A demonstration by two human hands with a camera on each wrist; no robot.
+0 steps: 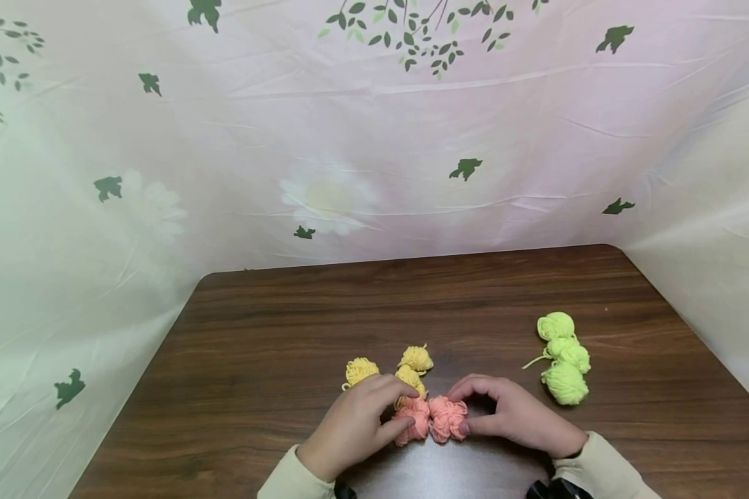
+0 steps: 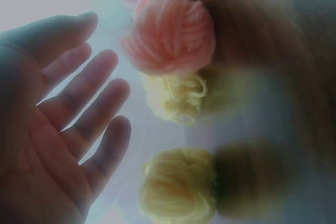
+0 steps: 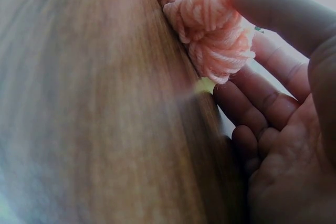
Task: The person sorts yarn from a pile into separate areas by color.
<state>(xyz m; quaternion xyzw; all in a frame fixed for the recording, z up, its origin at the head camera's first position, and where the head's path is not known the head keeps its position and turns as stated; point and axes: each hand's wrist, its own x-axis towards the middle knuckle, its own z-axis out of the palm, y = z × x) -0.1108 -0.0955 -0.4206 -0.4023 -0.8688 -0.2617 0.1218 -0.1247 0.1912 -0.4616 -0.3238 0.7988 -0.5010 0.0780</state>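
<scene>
Two coral-pink yarn balls lie side by side near the table's front, a left one and a right one. Beside the left ball is my left hand; its fingers are loosely extended, with a gap to the pink yarn in the left wrist view. My right hand holds the right ball between thumb and fingers. In the right wrist view, its thumb rests at the pink strands while the other fingers curve behind them. Yellow yarn balls sit just beyond, partly hidden by the left hand.
Another yellow ball sits farther left, above the left hand. Bright green yarn balls form a row at the right, one loose strand trailing left. The dark wooden table meets a hanging printed cloth at its back and sides.
</scene>
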